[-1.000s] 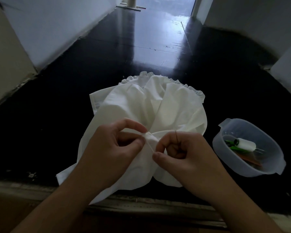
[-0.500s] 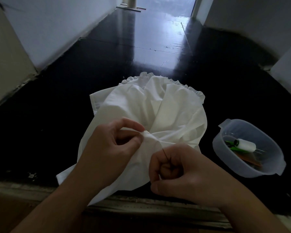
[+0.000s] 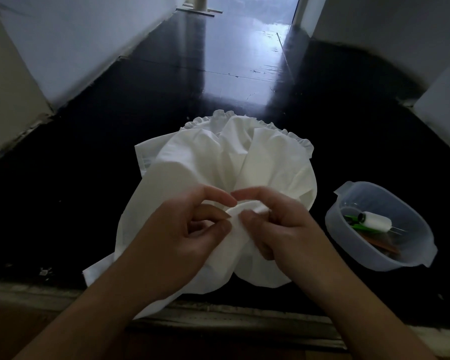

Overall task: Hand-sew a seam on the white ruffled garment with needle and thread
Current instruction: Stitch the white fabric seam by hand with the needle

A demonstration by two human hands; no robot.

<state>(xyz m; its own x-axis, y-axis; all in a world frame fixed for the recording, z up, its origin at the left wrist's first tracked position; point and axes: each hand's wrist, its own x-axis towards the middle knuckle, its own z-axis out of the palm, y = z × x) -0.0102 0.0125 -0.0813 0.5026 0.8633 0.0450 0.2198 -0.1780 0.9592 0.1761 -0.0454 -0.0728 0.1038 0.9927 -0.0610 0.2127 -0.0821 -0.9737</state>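
- Two hands meet at six o'clock: our left hand [image 3: 182,235] and right hand [image 3: 278,224] each pinch one fold of the white ruffled garment [image 3: 234,162].
- We see the garment lying on a glossy black floor [image 3: 218,74], pale walls [image 3: 63,42] at ten and two o'clock.
- At three o'clock sits a translucent tub [image 3: 348,245] holding a white thread spool [image 3: 376,221].

Both hands met fingertip to fingertip at centre, left hand [image 3: 192,229] and right hand [image 3: 278,224] each pinching with curled fingers, forearms running toward 6 o'clock.
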